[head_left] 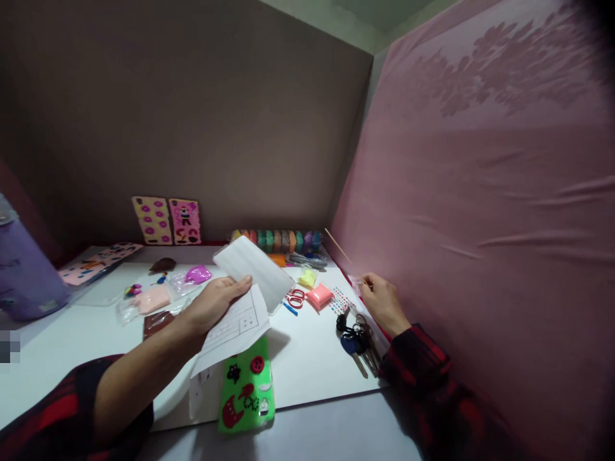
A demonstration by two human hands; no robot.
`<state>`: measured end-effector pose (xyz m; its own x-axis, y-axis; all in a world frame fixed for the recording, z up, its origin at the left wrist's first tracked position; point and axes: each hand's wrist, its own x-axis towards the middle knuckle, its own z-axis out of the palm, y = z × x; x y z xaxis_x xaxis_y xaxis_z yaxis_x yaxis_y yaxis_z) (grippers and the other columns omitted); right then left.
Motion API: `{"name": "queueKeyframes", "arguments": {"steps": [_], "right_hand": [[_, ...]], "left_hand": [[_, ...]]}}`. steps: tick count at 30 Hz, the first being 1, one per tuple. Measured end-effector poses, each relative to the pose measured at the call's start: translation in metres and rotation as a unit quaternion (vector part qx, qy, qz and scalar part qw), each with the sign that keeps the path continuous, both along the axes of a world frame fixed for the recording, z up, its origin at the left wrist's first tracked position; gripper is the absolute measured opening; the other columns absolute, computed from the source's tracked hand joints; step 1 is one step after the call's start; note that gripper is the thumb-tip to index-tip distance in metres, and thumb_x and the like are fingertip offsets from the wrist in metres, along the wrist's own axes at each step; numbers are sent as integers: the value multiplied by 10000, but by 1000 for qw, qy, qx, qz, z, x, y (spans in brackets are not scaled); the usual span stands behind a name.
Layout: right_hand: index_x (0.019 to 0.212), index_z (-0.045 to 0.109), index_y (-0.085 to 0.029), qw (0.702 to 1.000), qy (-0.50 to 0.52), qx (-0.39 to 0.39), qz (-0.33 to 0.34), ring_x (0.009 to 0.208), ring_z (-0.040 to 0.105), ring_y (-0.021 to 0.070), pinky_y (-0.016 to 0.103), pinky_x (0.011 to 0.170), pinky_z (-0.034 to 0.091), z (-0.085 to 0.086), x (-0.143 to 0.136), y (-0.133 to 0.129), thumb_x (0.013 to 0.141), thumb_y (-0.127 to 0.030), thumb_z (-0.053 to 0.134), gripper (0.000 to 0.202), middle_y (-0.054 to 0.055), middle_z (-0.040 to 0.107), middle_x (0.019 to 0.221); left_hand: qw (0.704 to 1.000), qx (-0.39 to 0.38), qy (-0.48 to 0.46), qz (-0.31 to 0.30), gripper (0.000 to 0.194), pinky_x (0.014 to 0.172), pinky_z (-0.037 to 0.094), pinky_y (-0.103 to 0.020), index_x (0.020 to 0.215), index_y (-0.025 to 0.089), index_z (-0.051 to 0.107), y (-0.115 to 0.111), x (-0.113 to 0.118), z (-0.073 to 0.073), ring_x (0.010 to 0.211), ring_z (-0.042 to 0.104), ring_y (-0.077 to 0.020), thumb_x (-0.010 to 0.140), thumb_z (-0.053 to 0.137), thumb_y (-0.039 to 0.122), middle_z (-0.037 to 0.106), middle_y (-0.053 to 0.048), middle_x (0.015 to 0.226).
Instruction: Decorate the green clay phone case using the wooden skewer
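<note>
My left hand (216,304) is closed on a folded sheet of printed paper (243,320) and a pale, clear-looking phone case (257,272), thumb on top. Below the paper lies a green phone case (247,410) with red and black decorations. Over at the right edge of the white board, my right hand (383,302) pinches a thin wooden stick (339,245) that points up and left. A bit of clear plastic (355,282) shows at its fingertips; whether it is gripped I cannot tell. Just below that hand is a bunch of keys (358,344).
On the white board (307,365) lie red-handled scissors (296,298), a coral clay packet (319,296), a yellow packet (307,277) and a sticker sheet (342,299). Clay tubs (276,241) line the back. Two decorated cases (185,221) lean on the wall; a purple container (31,269) stands left.
</note>
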<state>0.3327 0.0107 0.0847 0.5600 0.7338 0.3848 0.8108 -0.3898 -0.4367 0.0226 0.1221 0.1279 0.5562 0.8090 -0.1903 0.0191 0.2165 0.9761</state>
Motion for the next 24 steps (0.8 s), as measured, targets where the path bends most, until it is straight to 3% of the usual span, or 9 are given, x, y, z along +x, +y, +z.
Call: {"name": "queueKeyframes", "arguments": {"steps": [5,11,16,24], "right_hand": [[815,653,-158,988,34,152,19,616,595,153,240,557,421,-14,0,2,846,-330,493,237,24,662,684],[837,658,-136,952,22,305,-7,586,536,143,253,567,420,-30,-2,-5,842,-362,504,273,37,630,695],[822,662,-149,929,-5,371,-1,580,524,133,247,566,419,-24,-6,-14,828,-315,556,197,20,603,686],[836,664,-143,896,-25,444,5,608,557,130,235,574,437,-13,-9,-20,811,-212,587,106,34,627,740]], "left_hand": [[996,10,60,-62,277,381,323,-200,526,110,599,7,17,6,362,478,-99,687,682,318,566,-9,418],[966,124,208,-94,340,395,275,-215,454,135,545,31,65,17,377,428,-91,551,766,374,500,33,391],[954,132,244,-113,311,418,305,-225,484,131,583,41,121,15,415,464,-104,555,772,367,518,34,418],[939,124,281,-154,408,368,304,-245,455,136,499,36,193,7,314,388,-95,750,651,374,434,13,347]]}}
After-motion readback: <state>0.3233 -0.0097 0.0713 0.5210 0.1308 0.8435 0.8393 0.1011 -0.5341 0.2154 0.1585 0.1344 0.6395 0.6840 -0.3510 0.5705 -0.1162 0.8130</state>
